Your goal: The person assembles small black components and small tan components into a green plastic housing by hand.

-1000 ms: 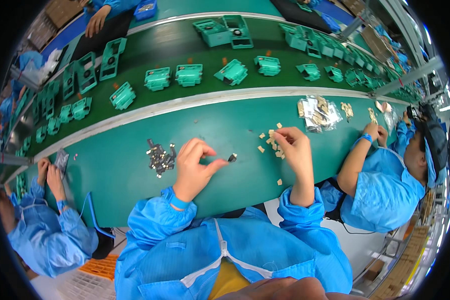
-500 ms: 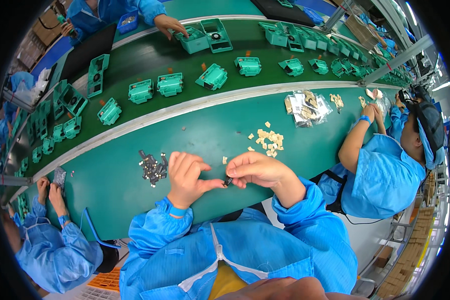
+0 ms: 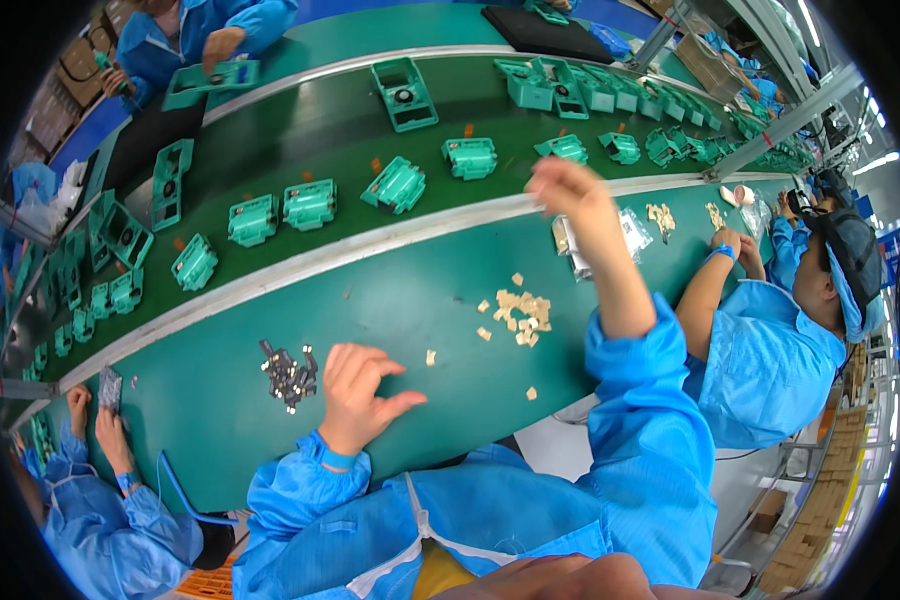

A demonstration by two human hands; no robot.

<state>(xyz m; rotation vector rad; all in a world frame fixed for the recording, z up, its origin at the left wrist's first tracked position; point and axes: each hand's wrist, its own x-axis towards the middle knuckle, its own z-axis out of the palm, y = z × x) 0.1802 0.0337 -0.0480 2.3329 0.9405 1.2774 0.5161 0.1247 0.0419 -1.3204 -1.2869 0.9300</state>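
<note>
My left hand (image 3: 358, 398) hovers above the green table (image 3: 410, 310), thumb and fingers apart with nothing between them. Beside it on the left lies a pile of small black parts (image 3: 290, 376) with bright ends. My right hand (image 3: 573, 192) is stretched far forward over the table's back rail, close to a green plastic housing (image 3: 564, 148) on the conveyor. Its fingers are smeared by motion, and whether they hold anything is hidden. A heap of small cream-coloured pieces (image 3: 526, 318) sits between my arms, with single ones (image 3: 431, 357) scattered nearer to me.
Past a pale metal rail (image 3: 300, 248) runs the dark green conveyor (image 3: 330, 130) with a row of green housings (image 3: 310, 204). Clear plastic bags (image 3: 632, 232) lie behind my right forearm. Co-workers sit left (image 3: 120, 510) and right (image 3: 765, 350); another person (image 3: 185, 40) works across the conveyor.
My hands have parted. The right one, which pinched a small black part in front of me, has swung forward and right to the conveyor. My left thumb and fingers no longer touch that part.
</note>
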